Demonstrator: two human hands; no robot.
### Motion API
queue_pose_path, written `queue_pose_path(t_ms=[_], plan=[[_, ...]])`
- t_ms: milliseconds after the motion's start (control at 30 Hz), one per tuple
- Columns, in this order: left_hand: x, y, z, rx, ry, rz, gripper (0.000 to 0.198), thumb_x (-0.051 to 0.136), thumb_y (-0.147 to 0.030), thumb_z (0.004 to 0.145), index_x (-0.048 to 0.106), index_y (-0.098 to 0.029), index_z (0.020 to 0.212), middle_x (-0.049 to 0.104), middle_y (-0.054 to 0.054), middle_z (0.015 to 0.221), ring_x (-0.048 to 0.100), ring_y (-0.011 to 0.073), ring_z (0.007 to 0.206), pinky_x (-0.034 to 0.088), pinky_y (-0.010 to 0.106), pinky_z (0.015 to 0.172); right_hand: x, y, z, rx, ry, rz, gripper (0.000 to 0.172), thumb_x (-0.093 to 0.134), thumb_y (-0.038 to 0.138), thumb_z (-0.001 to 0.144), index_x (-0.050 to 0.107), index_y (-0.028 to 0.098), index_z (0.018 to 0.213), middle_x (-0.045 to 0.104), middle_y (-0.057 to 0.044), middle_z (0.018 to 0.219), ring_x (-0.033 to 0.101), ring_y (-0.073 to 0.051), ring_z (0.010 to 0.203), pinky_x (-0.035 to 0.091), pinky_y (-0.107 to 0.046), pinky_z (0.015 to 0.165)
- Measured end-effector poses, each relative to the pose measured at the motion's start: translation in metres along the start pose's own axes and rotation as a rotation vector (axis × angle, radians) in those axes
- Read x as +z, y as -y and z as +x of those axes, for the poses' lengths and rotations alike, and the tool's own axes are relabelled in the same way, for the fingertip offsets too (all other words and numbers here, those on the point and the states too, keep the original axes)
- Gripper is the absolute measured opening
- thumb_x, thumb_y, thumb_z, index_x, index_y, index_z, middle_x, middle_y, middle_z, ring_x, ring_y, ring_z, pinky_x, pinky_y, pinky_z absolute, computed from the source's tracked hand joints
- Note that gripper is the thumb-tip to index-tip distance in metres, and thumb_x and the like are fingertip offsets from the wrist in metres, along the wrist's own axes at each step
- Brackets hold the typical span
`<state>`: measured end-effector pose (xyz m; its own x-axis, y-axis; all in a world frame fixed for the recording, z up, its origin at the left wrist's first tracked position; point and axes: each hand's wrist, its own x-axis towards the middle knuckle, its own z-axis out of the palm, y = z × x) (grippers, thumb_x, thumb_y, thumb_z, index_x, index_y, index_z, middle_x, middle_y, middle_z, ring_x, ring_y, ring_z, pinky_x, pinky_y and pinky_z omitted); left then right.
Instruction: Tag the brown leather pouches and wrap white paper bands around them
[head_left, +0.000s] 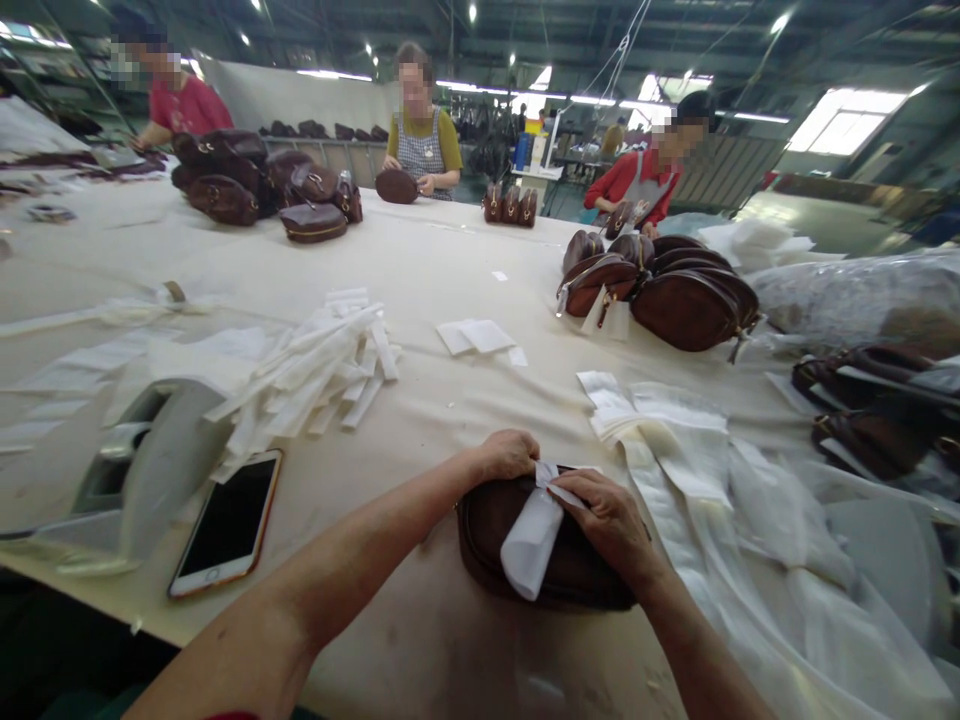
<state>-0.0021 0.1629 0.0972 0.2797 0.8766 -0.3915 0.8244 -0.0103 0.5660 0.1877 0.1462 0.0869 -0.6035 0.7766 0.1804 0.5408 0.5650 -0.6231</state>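
Note:
A dark brown leather bag (487, 535) lies on the table right in front of me, with a rolled piece of white paper (531, 548) across its top face. My left hand (511, 455) is at the bag's far edge, fingers closed at the upper end of the white paper. From the other side my right hand (606, 515) pinches the same paper near its narrow, folded end. The fingertips of both hands almost meet there. Part of the bag is hidden beneath my right hand and the paper.
Left of me lie a white phone (229, 525), a tape dispenser (124, 460) and a heap of white paper strips (315, 370). White sheets (667, 430) and plastic are at my right. Brown bags (690, 305) are piled farther off. Several people work across the table (420, 270).

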Motion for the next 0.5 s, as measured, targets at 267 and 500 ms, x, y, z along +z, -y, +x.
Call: queue_pose_path(t_ms=[267,500], plan=[[-0.005,-0.011,-0.057,0.126,-0.167,0.137,0.036,0.065,-0.017,0.072,0.059,-0.017,0.107,0.059,0.007,0.108,0.054,0.0232,0.102,0.041,0.034,0.091,-0.001,-0.001,-0.002,-0.013,0.005,-0.006,0.017,0.055,0.024,0.083,0.072,0.025,0.083,0.072,-0.003,0.090,0.065,-0.020,0.086,0.049,-0.031,0.079],[0.027,-0.023,-0.099,0.307,-0.278,0.095,0.025,0.053,-0.008,0.082,0.064,-0.022,0.099,0.063,0.002,0.102,0.057,0.0160,0.096,0.040,0.027,0.089,0.000,-0.004,-0.002,-0.020,-0.029,0.003,0.018,0.054,0.022,0.083,0.071,0.025,0.081,0.072,-0.002,0.087,0.065,-0.019,0.084,0.049,-0.030,0.077]])
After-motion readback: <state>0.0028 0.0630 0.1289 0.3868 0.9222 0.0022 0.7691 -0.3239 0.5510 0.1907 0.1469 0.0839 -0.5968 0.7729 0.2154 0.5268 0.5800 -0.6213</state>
